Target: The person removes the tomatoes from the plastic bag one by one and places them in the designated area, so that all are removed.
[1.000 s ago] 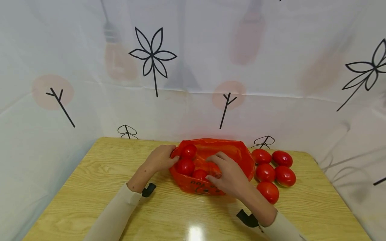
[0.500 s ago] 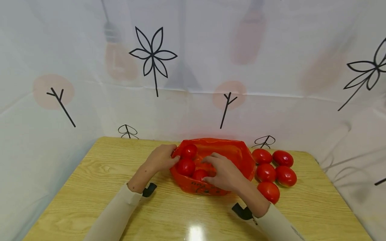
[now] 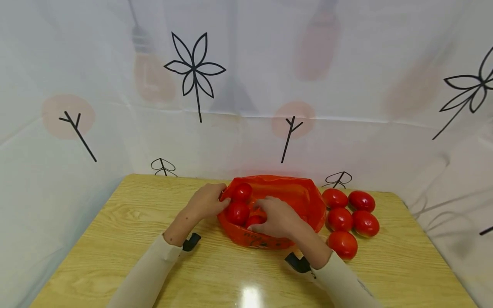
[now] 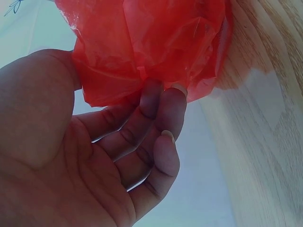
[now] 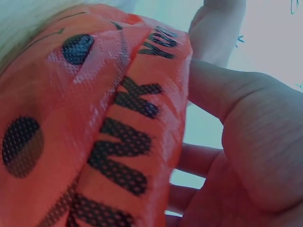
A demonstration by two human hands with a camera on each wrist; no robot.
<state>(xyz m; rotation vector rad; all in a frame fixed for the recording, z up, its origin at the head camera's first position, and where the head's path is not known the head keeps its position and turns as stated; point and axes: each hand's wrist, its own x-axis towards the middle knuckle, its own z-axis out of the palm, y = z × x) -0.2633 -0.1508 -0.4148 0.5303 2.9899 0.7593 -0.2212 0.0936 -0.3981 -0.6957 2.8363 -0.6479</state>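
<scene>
Nearest, two pale sleeves [image 3: 142, 273] stretched over the front of the wood-grained tabletop [image 3: 208, 273], with dark wrist pieces [image 3: 191, 242] below the cuffs. A little farther, the front wall of the red bag [image 3: 235, 234], with black lettering [image 5: 125, 142] on its outside and the mouth spread wide. Over this front rim, the right hand [image 3: 275, 218], fingers bent and apart from the thumb, down inside the bag at the front tomato [image 3: 254, 221]. A grip on this tomato, or on another one below the palm: not possible to tell. At the left rim, well separated from the right one, the left hand [image 3: 208, 201], thumb and fingers clamped on the thin bag edge.

Deeper in the bag, along the left side, the middle tomato [image 3: 237, 212] and the back tomato [image 3: 243, 193]. So, by judgement, already done: at least three tomatoes inside, with much bare room toward the right. Just outside, to the right of the bag, a close group of five tomatoes [image 3: 340, 219] on the tabletop. Probably only partly finished, therefore, with these five perhaps left to load. Farthest, behind the tabletop, a pale cloth [image 3: 246, 85] with black plant drawings.
</scene>
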